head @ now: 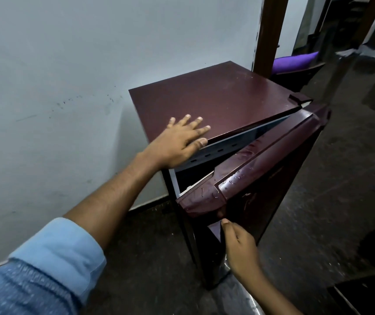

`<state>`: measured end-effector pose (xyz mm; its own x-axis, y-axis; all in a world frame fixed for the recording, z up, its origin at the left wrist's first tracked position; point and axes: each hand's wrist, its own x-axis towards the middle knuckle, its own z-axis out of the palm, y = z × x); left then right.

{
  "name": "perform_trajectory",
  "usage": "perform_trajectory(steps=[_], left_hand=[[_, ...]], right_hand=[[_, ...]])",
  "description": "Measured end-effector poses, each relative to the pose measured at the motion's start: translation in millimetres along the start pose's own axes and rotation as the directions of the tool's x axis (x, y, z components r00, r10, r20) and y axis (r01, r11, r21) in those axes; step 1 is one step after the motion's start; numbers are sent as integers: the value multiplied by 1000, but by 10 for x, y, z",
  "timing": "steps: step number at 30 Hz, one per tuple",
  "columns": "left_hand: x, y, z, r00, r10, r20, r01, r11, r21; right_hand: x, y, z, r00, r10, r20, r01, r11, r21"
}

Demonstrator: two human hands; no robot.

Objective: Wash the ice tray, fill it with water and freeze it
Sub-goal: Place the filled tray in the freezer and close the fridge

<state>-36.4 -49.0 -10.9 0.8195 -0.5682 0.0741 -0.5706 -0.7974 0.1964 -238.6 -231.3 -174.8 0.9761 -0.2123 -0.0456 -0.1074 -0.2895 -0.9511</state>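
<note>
Maroon fridge (216,96); pale blue wall (68,53); purple cushion (295,62)

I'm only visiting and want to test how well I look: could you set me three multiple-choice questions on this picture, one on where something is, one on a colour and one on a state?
1. Where does the left hand lie?
A. flat on top of the fridge
B. on the floor
C. against the wall

2. What colour is the fridge?
A. white
B. dark maroon
C. green

3. How does the door of the fridge stand?
A. fully shut
B. partly open
C. lifted off

Answers:
1 A: its straight fingers lie on the top panel, near the front edge.
2 B: the top and the door are both dark maroon.
3 B: a gap shows between the door and the fridge body, with the right hand at the door's edge.
</note>
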Motion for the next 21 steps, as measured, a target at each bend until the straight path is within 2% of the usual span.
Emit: perform_trajectory(steps=[7,11,14,21], left_hand=[[236,-729,15,991,-24,135,7,993,121],[342,-847,46,984,-40,174,23,995,96],[369,-878,84,983,-38,177,23,996,86],[396,-888,91,982,-36,185,19,996,92]], right_hand=[[77,131,61,999,27,-18,-27,999,38],[61,214,97,993,69,91,-80,989,126],[58,124,137,995,97,18,-98,961,259],[145,142,338,997,81,4,-79,956,282]])
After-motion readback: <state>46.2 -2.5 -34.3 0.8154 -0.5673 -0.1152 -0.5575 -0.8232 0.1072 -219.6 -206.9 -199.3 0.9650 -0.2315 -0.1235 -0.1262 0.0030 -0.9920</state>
